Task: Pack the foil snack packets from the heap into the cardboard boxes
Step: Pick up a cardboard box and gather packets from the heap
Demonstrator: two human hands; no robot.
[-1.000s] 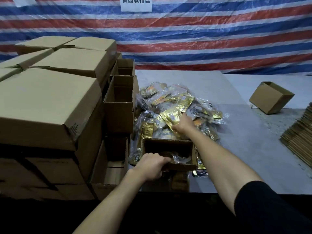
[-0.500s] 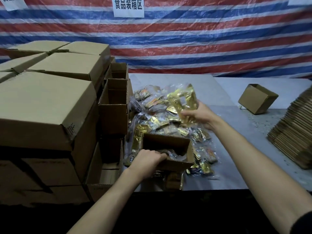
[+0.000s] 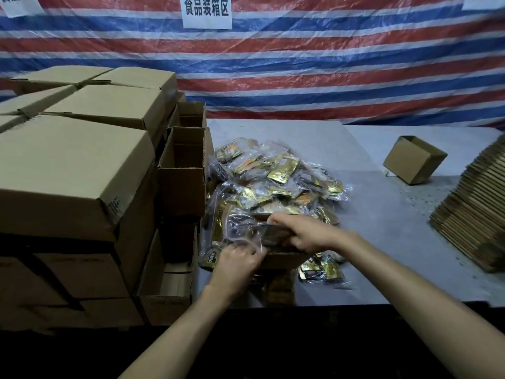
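Observation:
A heap of gold foil snack packets in clear bags (image 3: 276, 181) lies on the grey table. In front of it stands a small open cardboard box (image 3: 284, 259), mostly hidden by my hands. My right hand (image 3: 303, 233) lies over the box's top with fingers curled on a bag of packets (image 3: 243, 228) that sits at the opening. My left hand (image 3: 236, 265) grips the box's near left corner and touches the bag's clear edge. The box's inside is hidden.
Closed cartons (image 3: 71, 170) are stacked at the left, with open small boxes (image 3: 183, 170) beside the heap. Another small box (image 3: 414, 160) lies tipped at the far right. A stack of flat cardboard (image 3: 475, 214) fills the right edge. Loose packets (image 3: 321, 270) lie near the table's front.
My right hand came down from above the heap with the bag of packets and now lies over the box. My left hand stayed at the box's near corner.

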